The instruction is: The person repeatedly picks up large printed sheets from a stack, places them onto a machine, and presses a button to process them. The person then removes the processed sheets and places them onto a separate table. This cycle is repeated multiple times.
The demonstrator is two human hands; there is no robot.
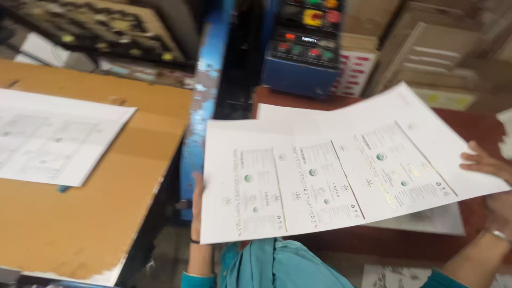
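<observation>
Taking the large printed sheet [341,170] as the landmark: far to its left a brown cardboard-covered tabletop [80,224] carries another white printed sheet [53,138], lying flat and well apart from the one in hand. Between that tabletop and the held sheet runs a worn blue machine frame [200,117].

The left hand [196,208] has its grip closed on the sheet's left edge, fingers hidden underneath and only the side of the hand showing. The sheet itself hangs in the air, tilted, its right end higher and farther from the camera, above a reddish tabletop [469,125] where more white sheets [426,220] lie just below it. Behind the sheet stands a blue control box [304,53] with coloured buttons.

At the sheet's right edge the right hand [485,165] rests fingers on top; how firmly it pinches I cannot tell, since the thumb is hidden.

As a judgement: held only at its two ends, the wide sheet may sag and crease in the middle. Its left corner sits close to the blue frame and could catch or tear there. A loose right-hand hold could let that end slip and scuff the printed face on the sheets beneath.
</observation>
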